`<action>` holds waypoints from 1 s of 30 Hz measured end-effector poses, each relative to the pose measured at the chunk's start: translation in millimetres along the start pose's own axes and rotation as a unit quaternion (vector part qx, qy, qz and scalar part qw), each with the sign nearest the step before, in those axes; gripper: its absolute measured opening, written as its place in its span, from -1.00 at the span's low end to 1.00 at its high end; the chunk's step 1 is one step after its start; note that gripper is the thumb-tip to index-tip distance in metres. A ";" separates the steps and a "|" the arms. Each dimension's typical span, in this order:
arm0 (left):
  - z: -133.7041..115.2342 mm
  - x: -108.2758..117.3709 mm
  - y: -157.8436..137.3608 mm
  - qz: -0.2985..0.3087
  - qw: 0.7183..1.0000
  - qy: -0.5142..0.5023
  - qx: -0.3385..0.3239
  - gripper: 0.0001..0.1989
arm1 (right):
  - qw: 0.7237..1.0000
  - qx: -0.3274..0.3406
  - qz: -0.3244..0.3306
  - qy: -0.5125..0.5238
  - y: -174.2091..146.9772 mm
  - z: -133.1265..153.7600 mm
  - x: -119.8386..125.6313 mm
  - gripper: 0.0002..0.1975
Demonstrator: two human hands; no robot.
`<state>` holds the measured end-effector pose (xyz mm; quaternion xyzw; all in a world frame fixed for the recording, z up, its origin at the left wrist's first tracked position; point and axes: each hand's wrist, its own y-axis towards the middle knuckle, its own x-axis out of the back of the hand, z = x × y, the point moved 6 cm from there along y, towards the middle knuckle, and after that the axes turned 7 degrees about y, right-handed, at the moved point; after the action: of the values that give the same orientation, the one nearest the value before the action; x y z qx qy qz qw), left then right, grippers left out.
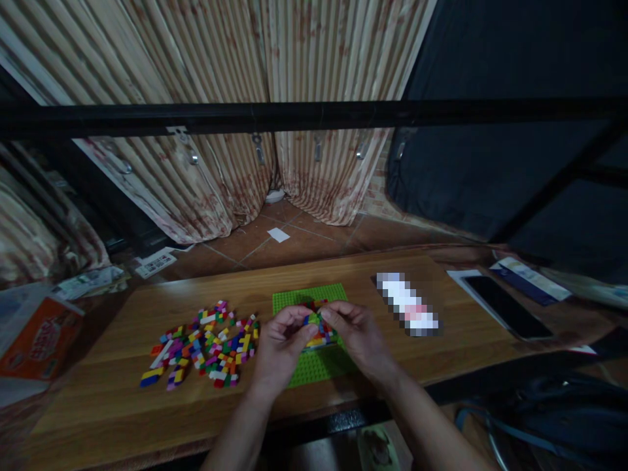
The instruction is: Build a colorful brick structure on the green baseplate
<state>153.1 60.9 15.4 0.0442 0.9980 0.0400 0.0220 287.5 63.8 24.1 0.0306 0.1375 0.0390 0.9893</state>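
Observation:
A green studded baseplate point(318, 369) lies on the wooden table, and a low build of colourful toy bricks point(321, 338) sits on its middle. Over that build, my left hand point(279, 343) is closed, its thumb and fingers pinched together. My right hand point(357, 330) meets it from the other side, thumb and index finger also in a pinch. Between the fingertips is a small green toy brick point(314, 318), with blue beside it; whether the blue is part of the held piece or of the build, I cannot tell. The fingers partly hide the build.
Left of the baseplate a loose pile of toy bricks point(216, 347) spreads over the wooden table point(112, 405). To the right lies a blurred-out, phone-shaped object point(407, 304). A dark phone point(507, 306) rests past the table's right end. An orange-labelled bag point(36, 340) stands at far left.

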 end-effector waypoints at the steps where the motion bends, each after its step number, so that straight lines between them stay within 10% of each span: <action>1: 0.4 -0.5 0.0 0.004 1.000 -0.007 0.003 -0.81 | 1.000 -0.005 -0.003 0.009 -0.1 0.0 0.5 -0.75; 13: 6.4 16.9 4.0 -0.042 0.997 -0.067 0.010 -0.78 | 0.969 0.017 -0.106 -0.222 4.8 2.2 54.5 -0.78; 30: 5.8 28.0 6.9 -0.090 0.994 -0.052 0.018 -0.80 | 0.950 -0.052 -0.067 -0.299 21.6 -20.0 45.4 -0.78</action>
<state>126.1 70.7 9.1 -0.0438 0.9959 0.0180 0.0768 324.1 90.2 -5.8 -0.0198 -0.1650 -0.0317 0.9856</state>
